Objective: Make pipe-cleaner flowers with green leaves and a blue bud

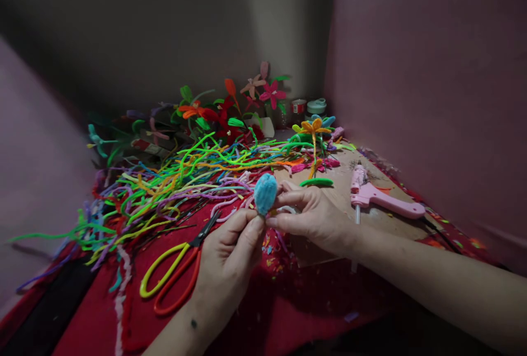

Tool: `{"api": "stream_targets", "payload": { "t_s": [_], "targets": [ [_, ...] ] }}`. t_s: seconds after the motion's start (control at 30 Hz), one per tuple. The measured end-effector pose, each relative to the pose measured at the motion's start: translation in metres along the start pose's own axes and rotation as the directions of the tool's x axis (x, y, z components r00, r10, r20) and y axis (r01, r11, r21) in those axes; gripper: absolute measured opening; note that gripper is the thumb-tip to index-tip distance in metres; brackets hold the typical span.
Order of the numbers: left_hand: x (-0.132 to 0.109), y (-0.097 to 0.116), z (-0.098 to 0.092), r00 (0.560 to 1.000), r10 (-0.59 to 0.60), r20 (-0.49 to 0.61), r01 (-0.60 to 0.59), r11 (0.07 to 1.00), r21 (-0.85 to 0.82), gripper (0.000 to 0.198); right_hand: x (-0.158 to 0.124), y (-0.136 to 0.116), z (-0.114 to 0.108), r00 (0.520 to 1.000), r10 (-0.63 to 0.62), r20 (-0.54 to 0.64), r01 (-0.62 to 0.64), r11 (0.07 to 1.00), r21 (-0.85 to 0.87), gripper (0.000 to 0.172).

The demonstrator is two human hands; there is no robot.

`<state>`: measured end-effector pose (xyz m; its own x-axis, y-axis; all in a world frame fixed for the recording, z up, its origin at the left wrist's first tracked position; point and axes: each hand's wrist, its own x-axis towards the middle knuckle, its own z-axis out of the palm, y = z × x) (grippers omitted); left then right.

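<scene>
A light-blue fuzzy pipe-cleaner bud (265, 194) stands upright in front of me, oval and made of bent loops side by side. My left hand (236, 252) pinches its base between thumb and forefinger. From the right, my right hand (310, 216) has its fingertips on the bud's side and near its base; a bit of whitish material shows between the fingers. Scissors (177, 279) with one yellow and one orange-red handle loop lie just left of my left hand, their dark blades pointing away from me.
A large tangle of colourful pipe cleaners (193, 164) covers the left and middle of the red cloth (140, 323). A pink glue gun (382, 202) rests on a brown board (337, 191) at the right. Finished pipe-cleaner flowers (274, 94) and a lidded jar (316, 107) stand behind.
</scene>
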<state>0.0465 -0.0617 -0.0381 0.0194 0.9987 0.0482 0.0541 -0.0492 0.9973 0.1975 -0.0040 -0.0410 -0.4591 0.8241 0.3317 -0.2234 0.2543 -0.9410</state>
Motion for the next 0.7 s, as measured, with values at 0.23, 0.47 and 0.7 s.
{"api": "stream_targets", "payload": {
  "t_s": [0.23, 0.47, 0.7],
  "targets": [
    [0.003, 0.008, 0.000, 0.984, -0.123, 0.128, 0.160, 0.929, -0.334, 0.021, 0.001, 0.006, 0.001, 0.993, 0.052, 0.103, -0.079, 0.957, 0.280, 0.015],
    [0.010, 0.005, 0.000, 0.937, -0.186, 0.295, 0.311, 0.831, -0.462, 0.019, -0.003, 0.012, 0.012, 0.974, 0.217, 0.060, -0.213, 0.807, 0.551, 0.018],
    [0.015, -0.001, -0.006, 0.942, -0.227, 0.247, 0.309, 0.873, -0.378, 0.022, -0.003, 0.008, -0.002, 0.999, -0.045, 0.030, 0.043, 0.998, 0.055, 0.013]
  ]
}}
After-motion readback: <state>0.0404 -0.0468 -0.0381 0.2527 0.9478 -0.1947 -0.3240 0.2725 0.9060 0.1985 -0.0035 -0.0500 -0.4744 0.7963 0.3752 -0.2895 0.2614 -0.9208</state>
